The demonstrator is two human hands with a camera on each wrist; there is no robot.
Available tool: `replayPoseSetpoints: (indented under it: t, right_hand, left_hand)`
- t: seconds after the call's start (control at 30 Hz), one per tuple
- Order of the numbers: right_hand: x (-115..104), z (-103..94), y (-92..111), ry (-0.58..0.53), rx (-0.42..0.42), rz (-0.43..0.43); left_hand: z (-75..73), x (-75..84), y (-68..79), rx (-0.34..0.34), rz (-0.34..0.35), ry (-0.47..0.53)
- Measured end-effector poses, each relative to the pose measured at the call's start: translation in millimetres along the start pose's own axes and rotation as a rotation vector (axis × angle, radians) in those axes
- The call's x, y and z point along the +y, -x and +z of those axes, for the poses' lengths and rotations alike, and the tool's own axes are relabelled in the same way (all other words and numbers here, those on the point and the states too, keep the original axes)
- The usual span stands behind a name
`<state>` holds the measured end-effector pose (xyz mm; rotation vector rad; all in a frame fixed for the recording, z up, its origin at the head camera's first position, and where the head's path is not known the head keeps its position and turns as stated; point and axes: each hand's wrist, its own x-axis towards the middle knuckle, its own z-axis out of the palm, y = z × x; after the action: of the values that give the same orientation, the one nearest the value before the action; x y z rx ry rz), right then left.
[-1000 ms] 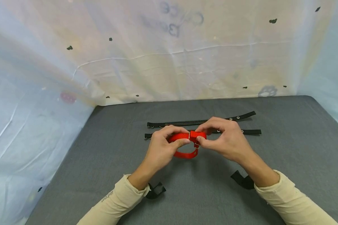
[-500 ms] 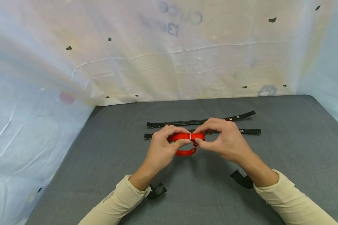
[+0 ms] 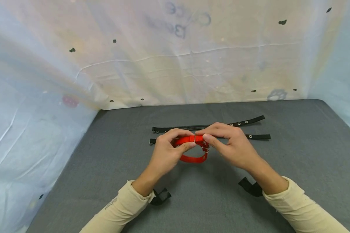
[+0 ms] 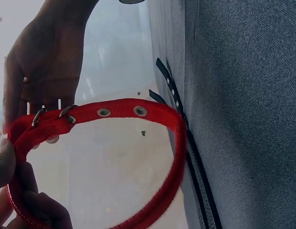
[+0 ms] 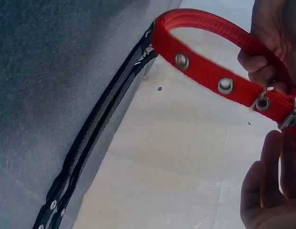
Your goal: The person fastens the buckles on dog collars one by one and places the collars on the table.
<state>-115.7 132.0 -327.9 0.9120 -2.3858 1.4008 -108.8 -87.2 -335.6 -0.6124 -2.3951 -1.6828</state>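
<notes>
A red collar (image 3: 193,159) is buckled into a loop and held above the table's middle. My left hand (image 3: 167,153) pinches its band between thumb and forefinger, left of a thin metal loop. Just right of that metal loop, my right hand (image 3: 234,145) pinches the band, its thumb on the near face. In the right wrist view the collar (image 5: 203,73) shows metal eyelets and a buckle (image 5: 287,119). The remaining right fingers stretch loosely beside the buckle. From the left wrist, the collar (image 4: 178,152) appears as a wide ring, with the left fingers (image 4: 47,207) inside its lower edge.
Two black collars lie side by side behind the hands: the far collar (image 3: 189,127) and the near collar (image 3: 261,137), partly covered by the hands. Black straps (image 3: 161,196) hang at both wrists. A grey cloth-covered table (image 3: 204,207) meets pale hanging sheets (image 3: 163,77).
My right hand's thumb has moved up onto the near face of the collar band, and its fingertips have shifted left. The loop has tilted, showing more of the buckle. My left hand stays nearly still.
</notes>
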Motion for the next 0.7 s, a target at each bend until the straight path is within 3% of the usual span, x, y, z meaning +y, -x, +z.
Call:
replayPoseSetpoints:
  t: [0.4,0.7]
  right_hand:
    - [0.5,6.4,0.1,-0.034,0.009,0.047]
    - [-0.2,1.1,-0.9,0.012,-0.037,0.188]
  left_hand:
    - [-0.5,2.2,1.6,-0.065,0.026,0.046]
    - [-5.5,2.2,-3.3,-0.026,-0.066,0.277]
